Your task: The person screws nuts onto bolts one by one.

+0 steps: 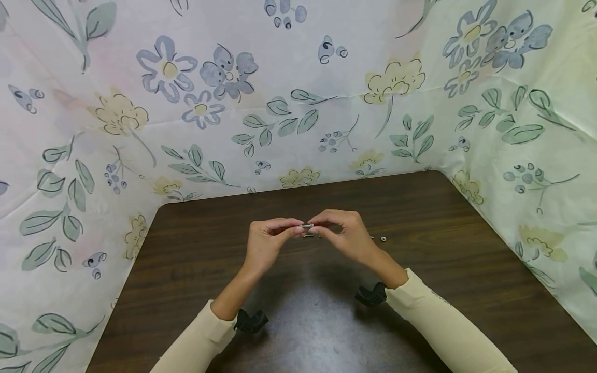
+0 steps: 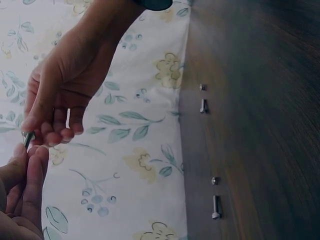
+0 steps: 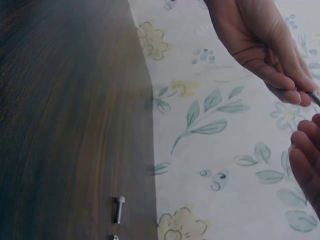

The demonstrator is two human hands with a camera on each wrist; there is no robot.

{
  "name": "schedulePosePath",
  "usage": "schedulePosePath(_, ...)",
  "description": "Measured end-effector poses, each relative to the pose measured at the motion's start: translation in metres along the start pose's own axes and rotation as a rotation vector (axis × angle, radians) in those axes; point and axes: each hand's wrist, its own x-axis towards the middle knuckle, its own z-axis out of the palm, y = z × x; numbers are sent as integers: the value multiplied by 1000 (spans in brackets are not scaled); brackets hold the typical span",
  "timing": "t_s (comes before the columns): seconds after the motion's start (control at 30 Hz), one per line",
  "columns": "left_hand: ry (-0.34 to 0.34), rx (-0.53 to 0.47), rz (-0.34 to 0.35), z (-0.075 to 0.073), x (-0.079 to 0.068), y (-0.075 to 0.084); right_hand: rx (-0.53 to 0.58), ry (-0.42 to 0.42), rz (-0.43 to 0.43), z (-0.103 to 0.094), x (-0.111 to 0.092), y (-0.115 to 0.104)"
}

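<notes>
Above the table, a small metal bolt (image 1: 306,226) spans the gap between both hands' fingertips. My left hand (image 1: 264,243) pinches one end between thumb and fingers. The other end, where a wider part shows, is pinched by my right hand (image 1: 346,234); whether that part is the bolt's head or a nut, I cannot tell. In the left wrist view the bolt (image 2: 29,139) looks dark and tilted, its ends covered by fingertips. The right wrist view catches just a short piece of the bolt (image 3: 314,97) at the frame's edge.
On the brown wooden table (image 1: 196,280) lie a second bolt (image 2: 216,207) with a nut (image 2: 215,180) near it, and a shorter-looking bolt (image 2: 203,106) beside another nut (image 2: 202,87). Floral cloth (image 1: 298,124) stands around the table's back and sides.
</notes>
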Motion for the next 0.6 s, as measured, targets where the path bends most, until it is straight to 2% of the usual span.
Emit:
schedulePosePath(0.43, -13, 6, -10, 1, -1, -1, -26, -19, 94, 3, 3, -8)
schedulePosePath(0.6, -16, 9, -15, 2, -2, -2, -27, -22, 158, 2, 2, -13)
